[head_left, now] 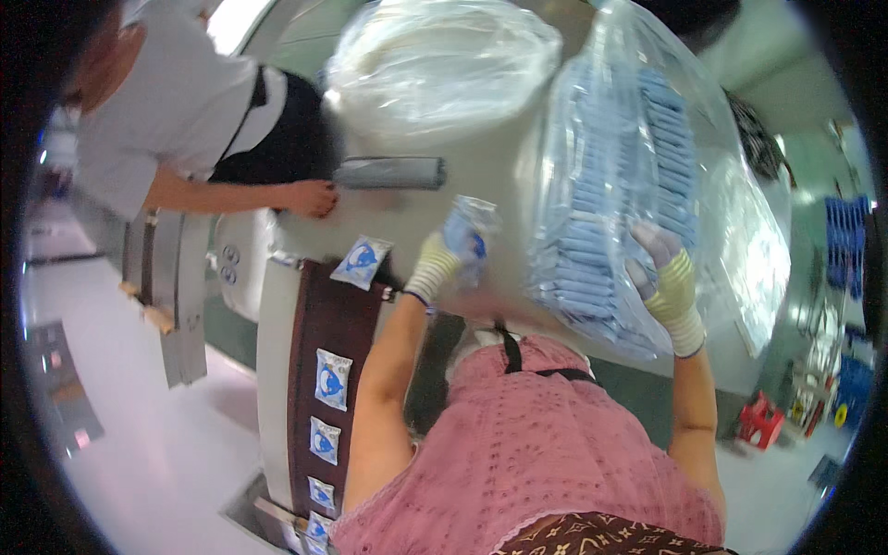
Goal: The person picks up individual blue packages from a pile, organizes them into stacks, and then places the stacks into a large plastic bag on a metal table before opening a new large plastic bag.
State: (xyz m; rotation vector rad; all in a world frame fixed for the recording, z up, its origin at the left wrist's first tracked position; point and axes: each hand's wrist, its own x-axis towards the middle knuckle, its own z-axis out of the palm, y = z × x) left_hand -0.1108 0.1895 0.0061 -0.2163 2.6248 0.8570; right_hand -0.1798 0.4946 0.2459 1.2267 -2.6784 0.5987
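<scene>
My left hand, in a pale knit glove with yellow, is closed on a small blue-and-white packet above the grey table. The packet is blurred. On the right, my right hand wears a similar glove. Its thumb and fingers are apart, and it rests at the side of a large clear plastic bag. Stacked rows of light blue packets stand inside that bag. Left of my left forearm, a dark conveyor belt carries several packets; one packet sits at its far end.
A grey roll of plastic lies across the table, near a co-worker's hand at the left. Behind it is a bulging clear bag. More clear plastic spreads at the right. A red box stands on the floor.
</scene>
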